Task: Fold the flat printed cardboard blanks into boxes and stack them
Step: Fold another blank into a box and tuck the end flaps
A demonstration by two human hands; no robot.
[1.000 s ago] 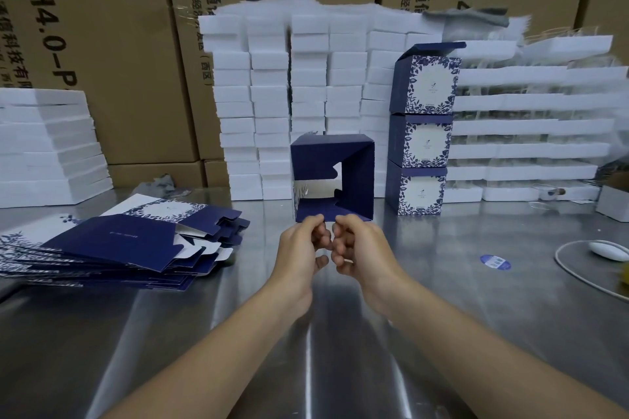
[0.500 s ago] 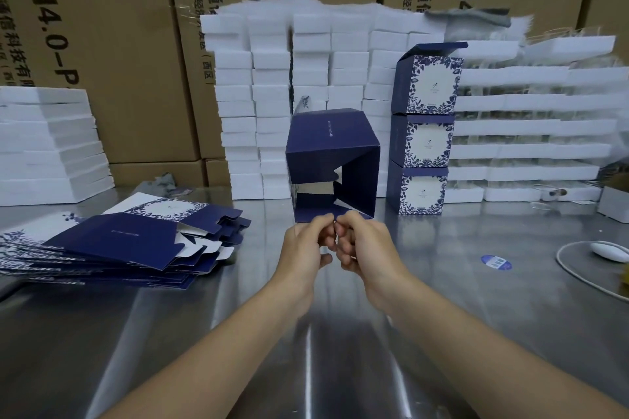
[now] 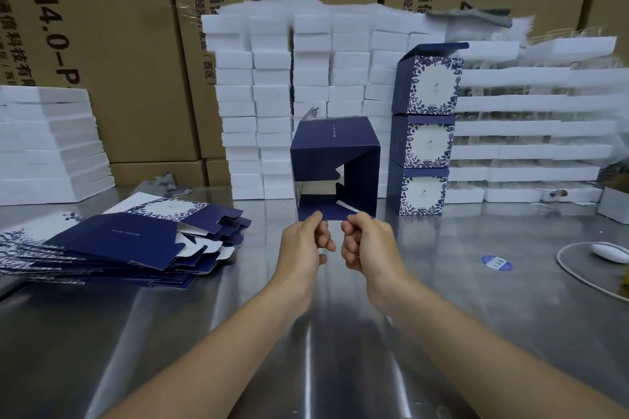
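Left of the left hand (image 3: 303,241) lies the pile of flat blanks (image 3: 129,241). That hand pinches the half-formed box (image 3: 335,163) by its near lower edge; the right hand (image 3: 366,245), slightly apart, pinches the same edge. Likely best: keep walls square, fold along the crease, then stack on the finished boxes (image 3: 425,133) beyond the right hand

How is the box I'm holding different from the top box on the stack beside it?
The held box is turned on its side, open end toward you; the top box stands upright, lid flap raised. The held box shows plain navy faces; the top box a white leaf-framed panel. Your left hand and right hand pinch the held box's near flap; the top box is untouched. Both are navy printed cardboard.
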